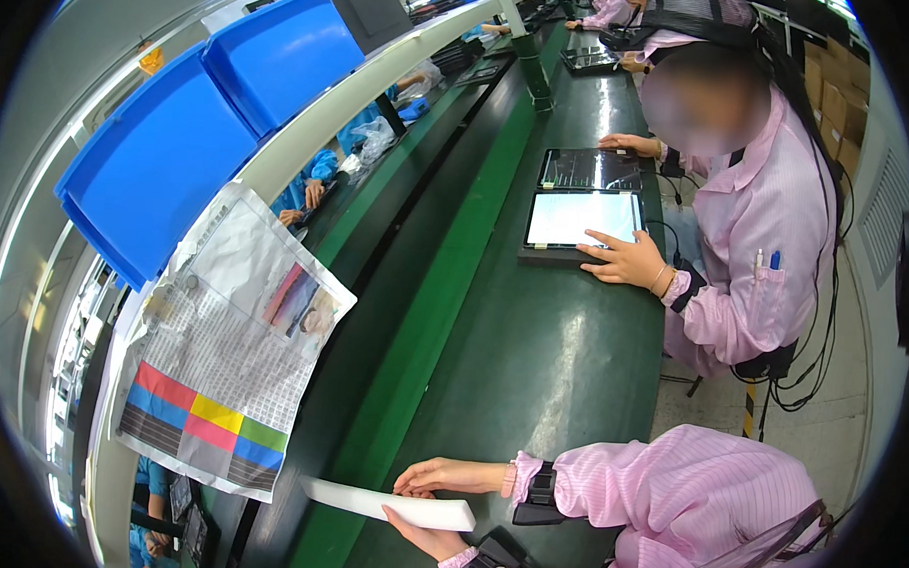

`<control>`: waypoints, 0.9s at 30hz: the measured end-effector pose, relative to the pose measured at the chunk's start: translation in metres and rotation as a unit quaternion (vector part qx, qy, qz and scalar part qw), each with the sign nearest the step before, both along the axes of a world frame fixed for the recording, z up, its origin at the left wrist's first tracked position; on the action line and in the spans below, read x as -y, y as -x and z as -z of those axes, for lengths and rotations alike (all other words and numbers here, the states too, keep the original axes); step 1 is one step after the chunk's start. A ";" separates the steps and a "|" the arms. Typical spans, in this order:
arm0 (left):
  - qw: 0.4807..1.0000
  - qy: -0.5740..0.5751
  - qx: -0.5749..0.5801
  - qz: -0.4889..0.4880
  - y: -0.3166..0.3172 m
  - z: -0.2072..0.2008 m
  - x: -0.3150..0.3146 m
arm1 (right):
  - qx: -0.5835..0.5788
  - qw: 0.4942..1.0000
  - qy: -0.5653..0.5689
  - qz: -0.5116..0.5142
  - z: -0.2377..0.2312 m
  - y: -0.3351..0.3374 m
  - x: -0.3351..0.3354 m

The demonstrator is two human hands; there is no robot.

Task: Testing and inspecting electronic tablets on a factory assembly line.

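A long white flat slab [397,503], perhaps a box or foam piece, is tilted above the bench near the bottom of the view. My left hand [428,536] grips its near edge, with the thumb lying along its side. Along the slab's upper edge my right hand [453,475] hovers or rests, fingers loosely stretched and slightly bent. Whether those fingertips touch it is hard to make out, since the slab partly hides them. Both wrists have black bands over pink striped sleeves.
A co-worker [757,224] in pink sits at the green bench [532,347], hands at a lit tablet [584,219] and a dark tablet [591,170]. Blue bins [158,164] and a hanging printed sheet [232,346] are on the left shelf. Blue-sleeved people work beyond it.
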State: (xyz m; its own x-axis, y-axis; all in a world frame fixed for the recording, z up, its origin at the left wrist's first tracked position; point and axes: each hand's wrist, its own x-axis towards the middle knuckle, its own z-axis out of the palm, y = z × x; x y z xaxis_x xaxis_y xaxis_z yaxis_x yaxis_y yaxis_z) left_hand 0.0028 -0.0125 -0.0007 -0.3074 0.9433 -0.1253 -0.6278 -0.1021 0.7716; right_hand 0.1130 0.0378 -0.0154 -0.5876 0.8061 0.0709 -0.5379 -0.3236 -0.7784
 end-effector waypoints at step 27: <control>0.999 -0.003 0.029 0.014 0.001 0.000 -0.003 | -0.013 0.999 -0.023 0.024 0.002 -0.001 -0.002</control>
State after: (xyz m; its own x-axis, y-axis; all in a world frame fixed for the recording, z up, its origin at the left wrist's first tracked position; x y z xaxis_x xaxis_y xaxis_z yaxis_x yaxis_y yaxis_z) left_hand 0.0023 -0.0099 -0.0003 -0.2741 0.9521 -0.1359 -0.6741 -0.0894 0.7332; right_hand 0.1135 0.0400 -0.0171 -0.5450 0.8293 0.1233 -0.5722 -0.2604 -0.7777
